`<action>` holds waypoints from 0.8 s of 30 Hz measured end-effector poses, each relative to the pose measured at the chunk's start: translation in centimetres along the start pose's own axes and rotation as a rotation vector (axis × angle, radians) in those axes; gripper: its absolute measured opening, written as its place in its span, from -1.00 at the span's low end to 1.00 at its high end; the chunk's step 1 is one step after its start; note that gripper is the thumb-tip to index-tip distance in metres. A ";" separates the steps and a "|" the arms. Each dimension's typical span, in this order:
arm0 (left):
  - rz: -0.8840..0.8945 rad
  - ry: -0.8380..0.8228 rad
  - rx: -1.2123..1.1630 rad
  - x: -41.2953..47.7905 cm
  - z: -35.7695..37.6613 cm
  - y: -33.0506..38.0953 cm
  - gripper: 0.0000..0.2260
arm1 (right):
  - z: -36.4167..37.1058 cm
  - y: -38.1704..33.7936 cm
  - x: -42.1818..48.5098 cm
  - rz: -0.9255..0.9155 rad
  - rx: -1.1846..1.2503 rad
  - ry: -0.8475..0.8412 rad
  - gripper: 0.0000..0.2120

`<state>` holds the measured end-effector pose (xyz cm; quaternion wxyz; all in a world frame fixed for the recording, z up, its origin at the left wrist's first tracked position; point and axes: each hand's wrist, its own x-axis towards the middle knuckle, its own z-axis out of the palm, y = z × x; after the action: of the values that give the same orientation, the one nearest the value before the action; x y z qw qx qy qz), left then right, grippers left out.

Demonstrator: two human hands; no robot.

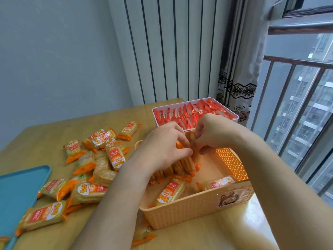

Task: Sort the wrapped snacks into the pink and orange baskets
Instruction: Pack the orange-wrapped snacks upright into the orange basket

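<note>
Head view: both hands meet over the far left corner of the orange basket (pixel 207 210); the left hand (pixel 165 148) is curled around the top of a row of yellow wrapped snacks (pixel 180 166) standing on edge inside it, fingers closed on the packets; the right hand (pixel 212 134) pinches 1 packet at the top of that same row between thumb and fingertips. 2 more packets lie flat on the basket floor — one (pixel 171 193) near the left wall, one (pixel 219 183) by the right wall. The pink basket (pixel 234 115) sits just behind, packed with red wrapped sticks (pixel 187 114). A loose heap of yellow packets (pixel 90 168) lies on the wooden table (pixel 45 134) to the left, beside a blue tray (pixel 18 192).
</note>
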<state>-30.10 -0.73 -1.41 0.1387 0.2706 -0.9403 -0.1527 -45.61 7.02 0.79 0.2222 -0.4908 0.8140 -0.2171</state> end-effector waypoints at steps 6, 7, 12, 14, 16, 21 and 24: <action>0.046 -0.011 -0.070 0.0 0.0 -0.1 -0.61 | -1.5 0.7 -0.4 -0.036 0.158 -0.178 -0.87; 0.048 -0.027 -0.070 0.0 0.1 -0.2 -0.63 | -1.7 1.0 -0.5 -0.033 0.144 -0.196 -0.85; 0.028 -0.051 -0.044 0.1 0.4 -0.5 -0.85 | -1.1 1.8 -1.0 -0.017 -0.245 -0.320 -0.66; 0.023 -0.045 -0.052 0.1 0.4 -0.4 -0.89 | -0.2 1.1 -1.6 -0.046 -0.421 -0.451 -0.59; 0.017 -0.042 -0.057 0.1 0.5 -0.5 -0.90 | 1.0 0.3 -2.4 -0.082 -0.515 -0.525 -0.63; 0.018 -0.049 -0.055 0.2 0.6 -0.6 -0.86 | 1.7 0.4 -3.5 -0.085 -0.551 -0.509 -0.69; 0.024 -0.051 -0.067 0.2 0.5 -0.7 -0.87 | -0.8 0.8 -3.9 -0.088 -0.510 -0.311 -0.70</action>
<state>-30.12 -1.25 -2.09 0.1254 0.2506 -0.9411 -0.1894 -44.96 11.00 1.53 0.2040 -0.5929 0.7765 0.0624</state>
